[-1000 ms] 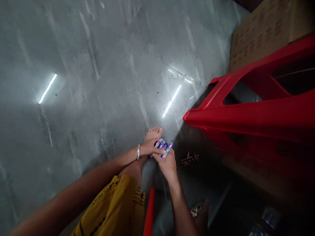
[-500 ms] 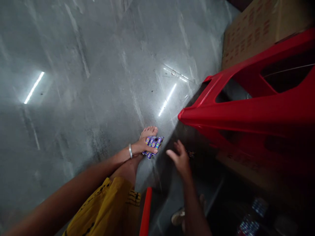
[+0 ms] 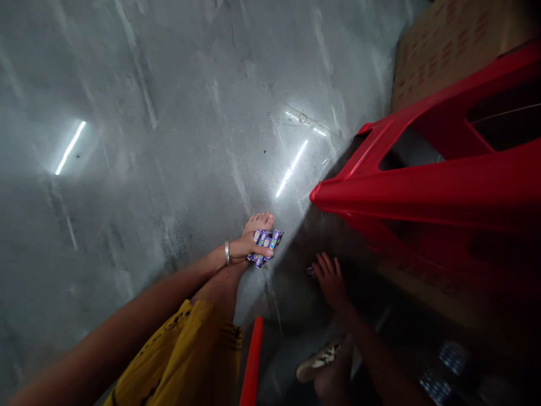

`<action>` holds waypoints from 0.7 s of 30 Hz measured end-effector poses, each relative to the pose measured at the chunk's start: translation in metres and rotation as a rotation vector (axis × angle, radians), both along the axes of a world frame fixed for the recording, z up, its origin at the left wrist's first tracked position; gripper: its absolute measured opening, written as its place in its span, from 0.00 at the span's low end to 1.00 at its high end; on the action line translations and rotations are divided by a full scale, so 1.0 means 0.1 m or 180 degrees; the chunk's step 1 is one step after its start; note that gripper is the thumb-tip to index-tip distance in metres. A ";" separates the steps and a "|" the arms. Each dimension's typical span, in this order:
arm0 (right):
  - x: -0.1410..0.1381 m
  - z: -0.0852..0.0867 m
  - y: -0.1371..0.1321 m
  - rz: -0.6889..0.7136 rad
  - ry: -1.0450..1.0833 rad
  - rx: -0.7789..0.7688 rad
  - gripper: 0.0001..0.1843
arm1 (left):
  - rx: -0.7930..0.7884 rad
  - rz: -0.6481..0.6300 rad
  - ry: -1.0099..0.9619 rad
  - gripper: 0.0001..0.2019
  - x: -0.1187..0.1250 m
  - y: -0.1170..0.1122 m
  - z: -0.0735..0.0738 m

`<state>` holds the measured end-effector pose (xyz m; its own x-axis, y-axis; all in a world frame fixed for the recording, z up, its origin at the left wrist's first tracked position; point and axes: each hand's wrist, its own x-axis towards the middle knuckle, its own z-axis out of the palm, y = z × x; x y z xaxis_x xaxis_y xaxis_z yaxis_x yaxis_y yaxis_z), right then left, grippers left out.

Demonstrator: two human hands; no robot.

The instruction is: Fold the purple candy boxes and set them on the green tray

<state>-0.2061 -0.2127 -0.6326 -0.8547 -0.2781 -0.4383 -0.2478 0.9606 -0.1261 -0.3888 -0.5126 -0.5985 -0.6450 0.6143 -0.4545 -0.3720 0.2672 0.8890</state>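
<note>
My left hand (image 3: 249, 245), with a silver bangle at the wrist, is closed around several small purple packets (image 3: 267, 248) with bright, multicoloured labels. It holds them just above a bare foot (image 3: 258, 221). To the right, in shadow, my right hand (image 3: 330, 277) reaches low over the dark floor with its fingers stretched out and slightly apart. Another small purple packet (image 3: 311, 271) shows beside its fingertips. Whether the hand touches that packet I cannot tell, and its thumb is hidden.
A red plastic stool (image 3: 406, 194) lies or leans at the right. Behind it is a cardboard box (image 3: 439, 56) with red print. An orange-red bar (image 3: 252, 361) rises at the bottom. A foot in a light shoe (image 3: 319, 360) and shiny packs (image 3: 435, 386) are in shadow.
My right hand has moved right and down to the shadowed floor, away from my left hand. My left hand still grips the purple packets. The whole view has shifted slightly.
</note>
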 end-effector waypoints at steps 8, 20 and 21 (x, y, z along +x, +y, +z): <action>-0.06 0.02 0.40 -0.1411 0.0351 -0.0308 0.21 | 0.0081 -0.0010 -0.0080 0.47 -0.04 0.01 -0.02; -0.06 -0.01 0.03 -0.2771 -0.0016 -0.0866 0.25 | 0.0373 0.0588 -0.0762 0.41 0.02 -0.06 0.02; -0.01 0.11 -0.09 -0.2984 -0.0035 -0.0937 0.26 | 0.0391 0.0668 -0.0903 0.39 0.01 -0.10 0.09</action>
<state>-0.2074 -0.2220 -0.6213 -0.7812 0.4114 -0.4696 0.6015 0.6973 -0.3898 -0.3879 -0.5223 -0.5896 -0.6216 0.5432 -0.5644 -0.6435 0.0567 0.7633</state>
